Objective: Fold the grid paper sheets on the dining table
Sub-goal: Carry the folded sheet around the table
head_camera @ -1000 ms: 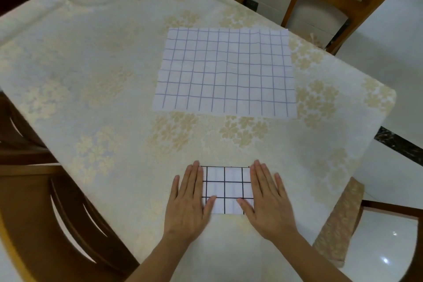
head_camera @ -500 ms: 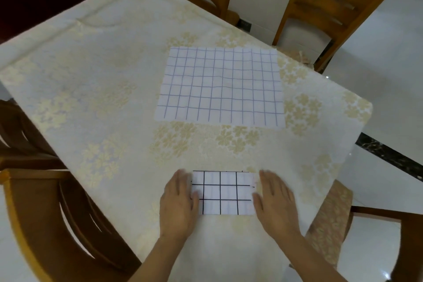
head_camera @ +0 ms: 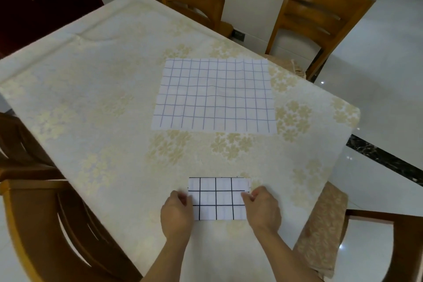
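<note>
Left hand (head_camera: pixel 176 210) and right hand (head_camera: pixel 263 207), fingers curled, pinch the folded sheet (head_camera: pixel 217 199) by its 2 side edges; uneven lifting could spring the creases open

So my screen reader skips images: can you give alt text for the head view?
Both hands, left and right, pinch the side edges of a small folded grid paper at the near edge of a table. A larger grid sheet lies flat farther back.
</note>
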### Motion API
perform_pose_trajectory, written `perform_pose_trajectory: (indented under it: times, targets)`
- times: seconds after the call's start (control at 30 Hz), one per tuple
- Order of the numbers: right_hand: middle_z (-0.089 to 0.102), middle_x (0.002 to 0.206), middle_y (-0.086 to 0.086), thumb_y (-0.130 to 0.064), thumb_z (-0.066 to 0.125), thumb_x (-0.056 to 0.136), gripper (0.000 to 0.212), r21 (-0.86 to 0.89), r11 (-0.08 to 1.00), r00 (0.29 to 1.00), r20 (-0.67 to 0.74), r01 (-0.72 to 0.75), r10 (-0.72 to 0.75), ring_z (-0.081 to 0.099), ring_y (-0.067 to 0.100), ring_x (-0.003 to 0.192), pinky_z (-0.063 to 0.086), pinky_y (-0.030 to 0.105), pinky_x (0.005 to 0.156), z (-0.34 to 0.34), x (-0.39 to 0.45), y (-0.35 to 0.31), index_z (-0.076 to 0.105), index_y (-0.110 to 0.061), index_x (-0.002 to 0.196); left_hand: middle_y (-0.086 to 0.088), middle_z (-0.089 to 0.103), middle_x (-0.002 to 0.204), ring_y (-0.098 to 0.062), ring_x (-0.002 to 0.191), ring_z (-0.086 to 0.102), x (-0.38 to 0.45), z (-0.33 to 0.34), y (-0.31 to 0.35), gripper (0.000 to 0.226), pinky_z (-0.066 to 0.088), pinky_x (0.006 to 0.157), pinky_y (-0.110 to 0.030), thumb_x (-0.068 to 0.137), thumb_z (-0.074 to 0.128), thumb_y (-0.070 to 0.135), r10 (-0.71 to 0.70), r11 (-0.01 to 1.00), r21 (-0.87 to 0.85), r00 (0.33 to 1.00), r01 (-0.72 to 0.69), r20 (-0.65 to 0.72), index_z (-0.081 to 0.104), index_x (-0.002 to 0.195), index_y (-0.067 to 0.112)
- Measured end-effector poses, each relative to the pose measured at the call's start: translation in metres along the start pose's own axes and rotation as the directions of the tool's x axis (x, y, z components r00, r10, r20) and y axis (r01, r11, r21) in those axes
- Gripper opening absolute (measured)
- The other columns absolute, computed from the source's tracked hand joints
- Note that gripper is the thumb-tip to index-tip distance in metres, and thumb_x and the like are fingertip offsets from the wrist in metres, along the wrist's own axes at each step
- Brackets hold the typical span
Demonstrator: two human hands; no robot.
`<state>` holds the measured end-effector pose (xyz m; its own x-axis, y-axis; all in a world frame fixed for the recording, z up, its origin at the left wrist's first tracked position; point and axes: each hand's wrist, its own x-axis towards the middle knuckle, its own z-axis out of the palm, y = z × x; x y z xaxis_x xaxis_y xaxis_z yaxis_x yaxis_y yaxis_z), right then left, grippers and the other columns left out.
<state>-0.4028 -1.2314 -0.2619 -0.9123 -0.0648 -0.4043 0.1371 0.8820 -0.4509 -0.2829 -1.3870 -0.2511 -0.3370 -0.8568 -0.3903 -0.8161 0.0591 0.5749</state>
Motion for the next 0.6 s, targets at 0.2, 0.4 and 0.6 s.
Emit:
perform_pose_trajectory:
  times: [0.2, 0.4, 0.6]
  targets:
    - [0.067, 0.084, 0.002, -0.035, 0.067, 0.092, 0.019, 0.103, 0.989, 0.993, 0.056, -0.107, 0.101, 0.062, 0.021, 0.075, 0.048, 0.030, 0.062, 0.008, 0.004, -0.006, 0.062, -0.017, 0.087, 0.006, 0.057, 0.083, -0.016, 0.080, 0.052, -0.002, 0.000, 0.010, 0.010, 0.037, 0.071, -0.027, 0.095, 0.062, 0.021, -0.075, 0.997, -0.028, 0.997, 0.076, 0.020, 0.052, 0.090, 0.020]
    - [0.064, 0.093, 0.005, -0.033, 0.064, 0.093, 0.019, 0.120, 0.986, 0.989, 0.104, -0.113, 0.100, 0.062, 0.021, 0.077, 0.054, 0.035, 0.069, 0.010, 0.008, -0.007, 0.061, -0.020, 0.080, 0.001, 0.062, 0.093, -0.018, 0.085, 0.055, 0.001, 0.002, 0.011, 0.005, 0.042, 0.075, -0.030, 0.095, 0.060, 0.020, -0.083, 0.995, -0.038, 0.993, 0.087, 0.089, 0.057, 0.093, 0.017]
    - [0.061, 0.082, 0.002, -0.025, 0.057, 0.097, 0.020, 0.220, 0.971, 0.987, 0.149, -0.095, 0.063, 0.057, 0.014, 0.070, 0.041, 0.029, 0.056, -0.004, 0.001, -0.008, 0.054, -0.016, 0.079, 0.000, 0.059, 0.090, -0.018, 0.085, 0.055, -0.003, -0.002, 0.015, 0.006, 0.042, 0.075, -0.031, 0.097, 0.056, 0.020, -0.097, 0.990, -0.088, 0.986, 0.109, 0.136, 0.053, 0.094, 0.016]
